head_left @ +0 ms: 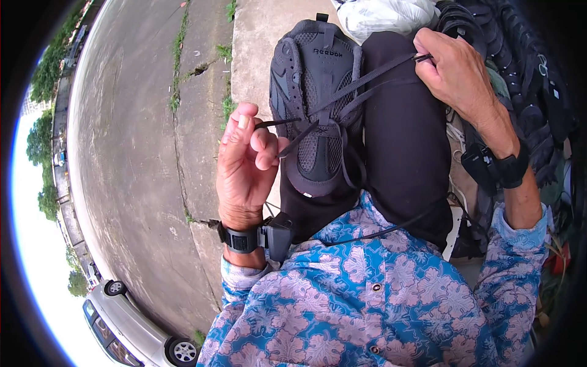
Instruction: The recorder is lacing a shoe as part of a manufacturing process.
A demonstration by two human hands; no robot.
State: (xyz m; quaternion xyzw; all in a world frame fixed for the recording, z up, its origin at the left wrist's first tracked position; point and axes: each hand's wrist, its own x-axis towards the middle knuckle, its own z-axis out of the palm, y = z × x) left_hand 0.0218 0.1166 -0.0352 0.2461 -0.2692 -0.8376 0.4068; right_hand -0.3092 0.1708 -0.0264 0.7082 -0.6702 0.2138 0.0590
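A black mesh sneaker (315, 92) sits on my foot, toe pointing away from me, resting on the leg in black trousers (403, 140). My left hand (247, 162) pinches one end of the black shoelace (278, 122) at the shoe's left side. My right hand (452, 67) grips the other lace end (391, 64), pulled taut up and to the right across the trouser leg. Both wrists carry black bands with small black devices. My blue floral shirt (373, 293) fills the lower middle.
A concrete kerb (254, 55) and a cracked paved road (134, 153) lie to the left. A silver car (131, 330) is parked at the lower left. A white plastic bag (385, 15) and dark bags and straps (532, 79) crowd the upper right.
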